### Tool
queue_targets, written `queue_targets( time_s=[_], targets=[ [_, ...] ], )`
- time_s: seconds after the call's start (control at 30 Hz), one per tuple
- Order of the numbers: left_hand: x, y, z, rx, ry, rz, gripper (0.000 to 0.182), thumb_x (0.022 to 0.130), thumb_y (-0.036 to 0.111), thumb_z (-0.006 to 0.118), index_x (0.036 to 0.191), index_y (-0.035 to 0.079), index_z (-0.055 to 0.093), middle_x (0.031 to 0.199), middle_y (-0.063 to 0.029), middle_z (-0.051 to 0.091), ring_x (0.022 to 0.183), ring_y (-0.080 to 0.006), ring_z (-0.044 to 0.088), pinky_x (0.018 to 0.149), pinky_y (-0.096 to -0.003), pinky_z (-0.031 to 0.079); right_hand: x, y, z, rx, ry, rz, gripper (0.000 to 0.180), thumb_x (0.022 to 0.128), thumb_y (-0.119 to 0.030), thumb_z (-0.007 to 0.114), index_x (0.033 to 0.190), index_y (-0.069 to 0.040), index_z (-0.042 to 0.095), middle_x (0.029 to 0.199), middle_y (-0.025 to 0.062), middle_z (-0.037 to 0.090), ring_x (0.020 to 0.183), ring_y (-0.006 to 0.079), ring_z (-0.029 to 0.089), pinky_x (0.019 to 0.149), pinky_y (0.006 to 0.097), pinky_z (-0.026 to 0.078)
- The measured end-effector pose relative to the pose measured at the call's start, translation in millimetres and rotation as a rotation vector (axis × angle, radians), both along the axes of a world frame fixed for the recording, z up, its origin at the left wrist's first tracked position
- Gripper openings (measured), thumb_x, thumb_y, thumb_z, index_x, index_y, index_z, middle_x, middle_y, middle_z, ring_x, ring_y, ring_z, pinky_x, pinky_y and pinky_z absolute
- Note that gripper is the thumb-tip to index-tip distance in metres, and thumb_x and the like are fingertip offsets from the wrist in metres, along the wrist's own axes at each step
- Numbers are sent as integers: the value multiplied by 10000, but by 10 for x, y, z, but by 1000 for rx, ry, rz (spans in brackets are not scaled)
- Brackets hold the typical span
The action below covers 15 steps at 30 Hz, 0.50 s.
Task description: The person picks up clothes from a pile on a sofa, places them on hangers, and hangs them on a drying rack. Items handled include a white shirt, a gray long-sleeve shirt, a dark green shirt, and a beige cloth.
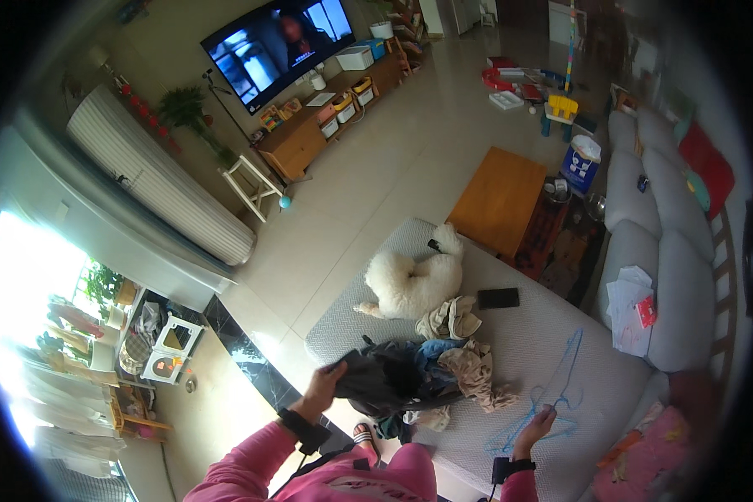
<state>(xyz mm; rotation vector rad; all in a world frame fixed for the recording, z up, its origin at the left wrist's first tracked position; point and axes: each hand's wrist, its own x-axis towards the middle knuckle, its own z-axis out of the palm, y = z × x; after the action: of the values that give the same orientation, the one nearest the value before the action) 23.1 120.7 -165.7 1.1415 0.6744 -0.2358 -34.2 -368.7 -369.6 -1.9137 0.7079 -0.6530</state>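
Note:
My left hand (pixel 320 390) grips the edge of a dark grey garment (pixel 376 375), lifted partly off a grey upholstered surface (pixel 452 417). My right hand (pixel 534 430) is closed on the hook end of a blue clothes hanger (pixel 561 427), and other thin blue hangers (pixel 568 351) lie next to it. Between my hands is a loose heap with a blue denim-like garment (pixel 436 349), a tan garment (pixel 474 370) and a pale garment (pixel 430 418). A beige garment (pixel 450 319) rests at the far side of the heap, touching or almost touching a white curly-haired dog (pixel 408 285).
A black phone (pixel 498 298) lies right of the dog. Beyond is a wooden coffee table (pixel 497 197). The grey sofa (pixel 634 251) stands to the right, with papers (pixel 630 314) on it. A pink patterned cloth (pixel 649 455) is at lower right. A television (pixel 276 47) plays on the far wall.

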Motion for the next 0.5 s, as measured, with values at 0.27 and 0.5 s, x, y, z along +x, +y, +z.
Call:
queue_targets(
  time_s=[0.27, 0.5],
  targets=[
    [-24, 761, 2321, 173, -430, -118, 258, 928, 200, 598, 1024, -32, 653, 924, -84, 696, 820, -155, 675, 753, -266, 544, 323, 1265, 1699, 206, -316, 329, 298, 959, -135, 523, 1243, -53, 482, 718, 0, 442, 722, 77, 405, 640, 216, 373],
    [-424, 1174, 3565, 605, -737, -120, 236, 929, 198, 603, 970, -27, 661, 837, -6, 669, 708, -51, 589, 614, -206, 462, 1028, 2311, 2681, 637, -272, 878, 283, 1018, -210, 439, 1248, -78, 536, 872, -58, 458, 721, 28, 344, 680, 175, 331]
  ],
)
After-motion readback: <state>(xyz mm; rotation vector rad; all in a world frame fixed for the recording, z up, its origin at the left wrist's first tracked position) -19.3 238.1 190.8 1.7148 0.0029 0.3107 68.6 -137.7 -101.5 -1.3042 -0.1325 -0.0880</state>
